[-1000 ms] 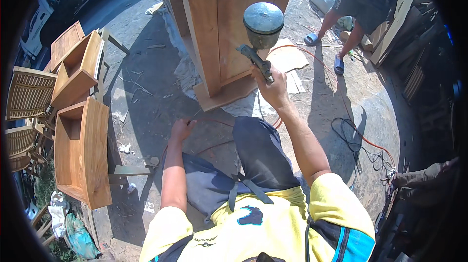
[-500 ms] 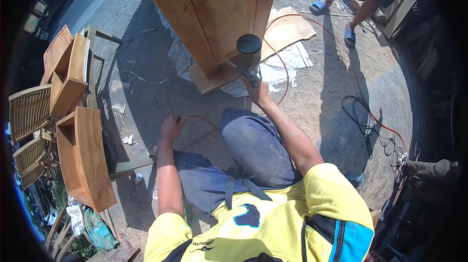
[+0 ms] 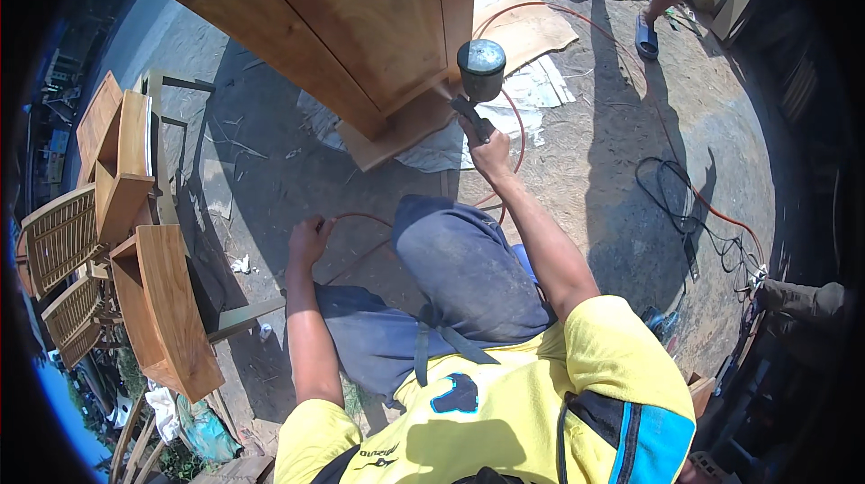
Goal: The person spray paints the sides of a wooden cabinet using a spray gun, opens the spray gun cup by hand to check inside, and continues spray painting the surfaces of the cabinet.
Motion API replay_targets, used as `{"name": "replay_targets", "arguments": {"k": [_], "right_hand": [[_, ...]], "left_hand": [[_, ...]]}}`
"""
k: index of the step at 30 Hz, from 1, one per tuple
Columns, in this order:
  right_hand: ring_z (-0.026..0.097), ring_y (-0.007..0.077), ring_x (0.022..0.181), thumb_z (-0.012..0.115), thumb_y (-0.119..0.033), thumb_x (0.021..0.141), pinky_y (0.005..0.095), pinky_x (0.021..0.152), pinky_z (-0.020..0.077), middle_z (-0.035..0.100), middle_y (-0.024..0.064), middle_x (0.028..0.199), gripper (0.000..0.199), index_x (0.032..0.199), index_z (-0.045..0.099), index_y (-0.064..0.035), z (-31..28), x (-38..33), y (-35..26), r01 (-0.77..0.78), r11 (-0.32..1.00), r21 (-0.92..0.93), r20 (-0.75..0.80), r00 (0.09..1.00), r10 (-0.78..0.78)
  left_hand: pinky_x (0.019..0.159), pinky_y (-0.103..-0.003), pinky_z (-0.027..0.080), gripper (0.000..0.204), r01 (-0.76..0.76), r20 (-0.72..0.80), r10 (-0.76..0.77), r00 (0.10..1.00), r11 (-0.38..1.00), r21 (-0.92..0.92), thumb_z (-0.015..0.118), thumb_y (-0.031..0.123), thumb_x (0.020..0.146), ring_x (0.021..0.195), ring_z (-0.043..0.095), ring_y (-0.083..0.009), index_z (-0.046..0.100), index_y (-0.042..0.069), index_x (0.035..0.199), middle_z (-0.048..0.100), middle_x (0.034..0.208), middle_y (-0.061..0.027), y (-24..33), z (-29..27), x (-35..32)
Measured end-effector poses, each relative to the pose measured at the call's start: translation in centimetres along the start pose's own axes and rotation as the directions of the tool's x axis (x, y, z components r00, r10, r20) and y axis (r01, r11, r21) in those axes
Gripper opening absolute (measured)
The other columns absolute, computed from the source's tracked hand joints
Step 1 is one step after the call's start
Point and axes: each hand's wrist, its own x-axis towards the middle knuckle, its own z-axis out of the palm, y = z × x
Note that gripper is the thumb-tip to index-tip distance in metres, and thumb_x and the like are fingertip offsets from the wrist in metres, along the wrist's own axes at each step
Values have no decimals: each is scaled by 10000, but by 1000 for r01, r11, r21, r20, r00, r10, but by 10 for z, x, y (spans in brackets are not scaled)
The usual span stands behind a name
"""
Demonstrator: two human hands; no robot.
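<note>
My right hand [image 3: 491, 158] grips a spray gun [image 3: 481, 78] with a dark round cup on top. Its nozzle points at the lower part of a tall brown wooden cabinet [image 3: 351, 24], a short gap away, and a faint pale mist shows at the nozzle. The cabinet's foot rests by a wooden board [image 3: 378, 149] on pale sheeting. My left hand [image 3: 308, 242] is closed on a thin red hose [image 3: 362, 215] beside my left knee. Part of the hose passes behind my right forearm and legs.
At left stand wooden drawers [image 3: 185, 304] and slatted chairs [image 3: 61, 236]. The red hose loops past the sheeting [image 3: 541, 96] to the far right, near a tangled black cable [image 3: 671, 205]. Another person's sandalled feet [image 3: 647, 38] are at the back right.
My right hand has brought the spray gun toward the cabinet's right edge, and mist now shows at its nozzle. The view has shifted, so the cabinet sits further left. My left hand keeps the hose.
</note>
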Motion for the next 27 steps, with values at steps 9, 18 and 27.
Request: {"name": "replay_targets", "arguments": {"k": [9,18,27], "right_hand": [[697,372,646,747,-410,985,453,606,510,704,209,722,390,960,761,-21,-35,17,39,57,989,-133,-20,998,-60],[700,267,634,751,-293,997,390,580,494,700,169,725,272,1029,767,-24,-140,39,-92,290,957,33,8,957,-290],[674,276,642,777,-224,983,374,617,504,721,168,787,221,1022,762,-8,-230,50,-241,474,878,71,-65,880,-470]], "left_hand": [[711,-537,527,486,-49,53,49,997,999,10,682,510,974,826,703,-458,749,32,918,712,816,-237,36,13,22],[710,-511,517,450,-102,6,102,995,995,5,713,466,961,791,697,-453,771,21,983,708,826,-246,69,9,37],[781,-530,544,474,-147,3,148,989,984,-101,708,496,947,879,708,-455,782,27,951,736,897,-239,109,14,61]]}}
